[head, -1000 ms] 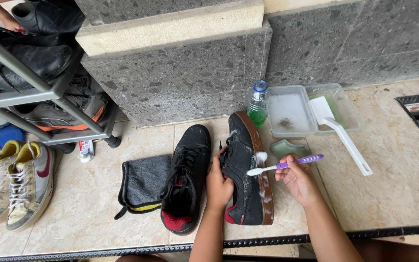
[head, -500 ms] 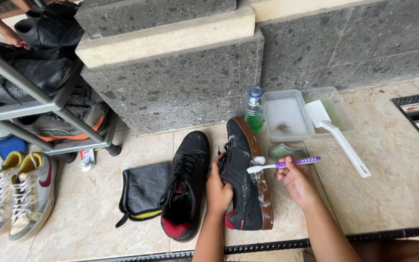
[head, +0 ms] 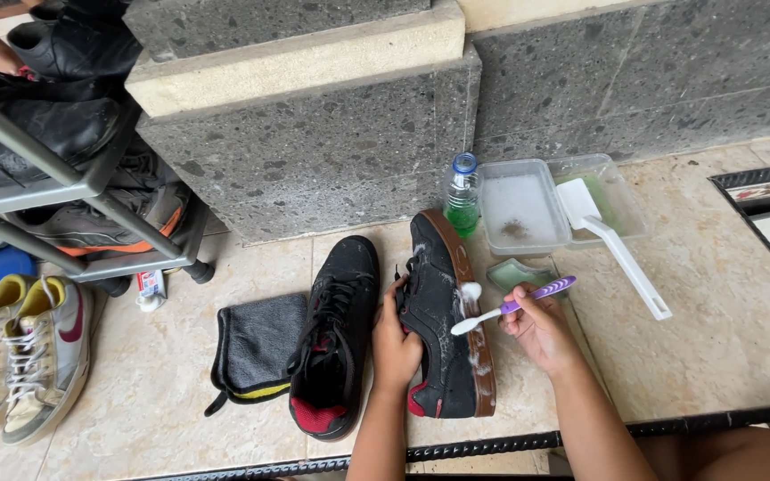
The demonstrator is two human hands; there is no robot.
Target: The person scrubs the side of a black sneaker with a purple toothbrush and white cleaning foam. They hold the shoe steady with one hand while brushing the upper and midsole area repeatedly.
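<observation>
Right hand (head: 538, 328): grip closed on 1 toothbrush (head: 514, 305), purple handle, white head; head lies on the foamy edge of the shoe sole.
Left hand (head: 396, 346): grip wrapped over the upper of the tilted shoe (head: 438, 330), fingers on the lace side, steadying it.
Tilted shoe: black, brown sole turned to the right, white foam along the sole; rests on the tiled floor (head: 715, 321) between both hands.
Black shoes: 2 counted; second shoe (head: 336, 334) lies flat just left of the first, red lining at the heel, touching or nearly touching it.
Cloth (head: 256, 343): 1, dark grey with yellow edge, on the floor, partly under the second shoe.
Bottle (head: 462, 194): 1, clear with green liquid, upright just behind the toe of the tilted shoe.
Tubs (head: 520, 209): 2 clear, side by side by the wall; near one holds sudsy water.
Long brush (head: 612, 245): 1, white, head resting on the far tub, handle down on the floor.
Green dish (head: 520, 273): 1, small, under the toothbrush handle.
Sneakers (head: 24, 352): 2, cream and yellow, far left.
Rack (head: 82, 191): 1 metal, dark footwear on it.
</observation>
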